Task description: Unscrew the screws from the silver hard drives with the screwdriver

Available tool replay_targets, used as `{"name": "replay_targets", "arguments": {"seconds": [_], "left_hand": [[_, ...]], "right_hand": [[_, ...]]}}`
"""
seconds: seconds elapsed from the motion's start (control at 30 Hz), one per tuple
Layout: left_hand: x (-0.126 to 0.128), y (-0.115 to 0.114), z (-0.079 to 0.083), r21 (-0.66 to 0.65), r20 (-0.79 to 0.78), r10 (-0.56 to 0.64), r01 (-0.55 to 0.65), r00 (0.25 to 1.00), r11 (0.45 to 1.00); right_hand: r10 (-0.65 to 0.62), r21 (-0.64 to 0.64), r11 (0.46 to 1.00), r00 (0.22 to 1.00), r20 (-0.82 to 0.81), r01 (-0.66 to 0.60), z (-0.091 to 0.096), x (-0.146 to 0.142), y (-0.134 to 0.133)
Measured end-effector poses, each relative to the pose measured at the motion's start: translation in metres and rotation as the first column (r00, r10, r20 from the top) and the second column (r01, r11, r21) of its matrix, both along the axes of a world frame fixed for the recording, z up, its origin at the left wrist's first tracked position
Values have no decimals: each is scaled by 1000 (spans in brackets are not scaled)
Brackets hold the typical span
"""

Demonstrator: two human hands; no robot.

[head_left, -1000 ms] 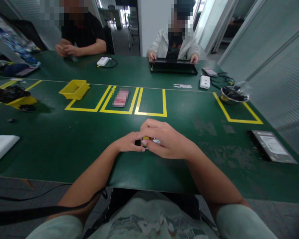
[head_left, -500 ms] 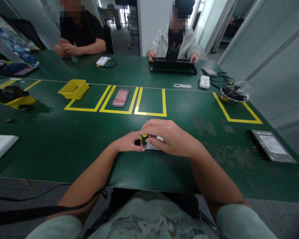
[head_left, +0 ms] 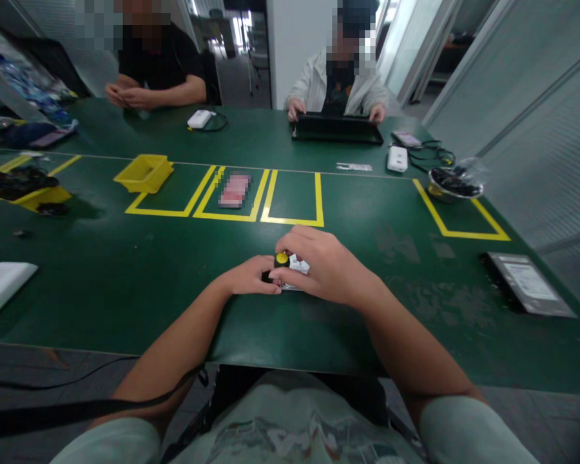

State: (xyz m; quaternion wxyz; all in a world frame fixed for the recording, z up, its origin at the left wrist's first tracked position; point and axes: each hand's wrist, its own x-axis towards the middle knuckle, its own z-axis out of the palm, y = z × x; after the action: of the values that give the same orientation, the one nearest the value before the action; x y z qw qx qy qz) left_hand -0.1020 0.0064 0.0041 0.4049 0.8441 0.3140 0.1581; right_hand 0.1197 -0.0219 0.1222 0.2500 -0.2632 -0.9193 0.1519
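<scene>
My two hands meet on the green table (head_left: 125, 277) just in front of me. My right hand (head_left: 326, 267) is curled around a small tool with a black grip and yellow cap (head_left: 281, 259), held upright over a small white and silver device (head_left: 297, 265) lying on the table. My left hand (head_left: 249, 277) is pinched together beside that device, touching its left edge and the black base of the tool. Most of the device is hidden under my fingers.
Yellow tape boxes mark the table ahead; one holds a yellow bin (head_left: 145, 173), another a pink flat item (head_left: 234, 190). A white slab (head_left: 0, 287) lies far left, a grey drive (head_left: 529, 283) far right, a metal bowl (head_left: 454, 183) beyond. Two people sit opposite, one at a black tray (head_left: 336, 129).
My right hand has shifted slightly forward and drawn its fingers back, so the tool's yellow cap and more of the white device now show. My left hand has stayed put.
</scene>
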Motion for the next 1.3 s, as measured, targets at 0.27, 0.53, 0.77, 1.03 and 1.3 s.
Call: {"name": "replay_targets", "arguments": {"seconds": [0.27, 0.53, 0.77, 1.03, 1.3], "left_hand": [[0, -1, -3, -9, 37, -10, 11, 999, 1000], [-1, -2, 1, 1, 26, 12, -12, 1000, 1000], [-1, -2, 0, -13, 58, 2, -2, 998, 1000], [-1, -2, 0, -31, 56, 7, -5, 998, 1000], [0, -3, 1, -50, 54, 16, -14, 998, 999]], "right_hand": [[142, 8, 990, 988, -59, -141, 3, 3, 1], [207, -25, 977, 973, -104, -210, 6, 6, 0], [206, -47, 976, 972, -115, -213, 6, 3, 0], [228, -63, 970, 969, -97, -235, 4, 8, 2], [214, 6, 977, 977, 0, -214, 10, 10, -1]]}}
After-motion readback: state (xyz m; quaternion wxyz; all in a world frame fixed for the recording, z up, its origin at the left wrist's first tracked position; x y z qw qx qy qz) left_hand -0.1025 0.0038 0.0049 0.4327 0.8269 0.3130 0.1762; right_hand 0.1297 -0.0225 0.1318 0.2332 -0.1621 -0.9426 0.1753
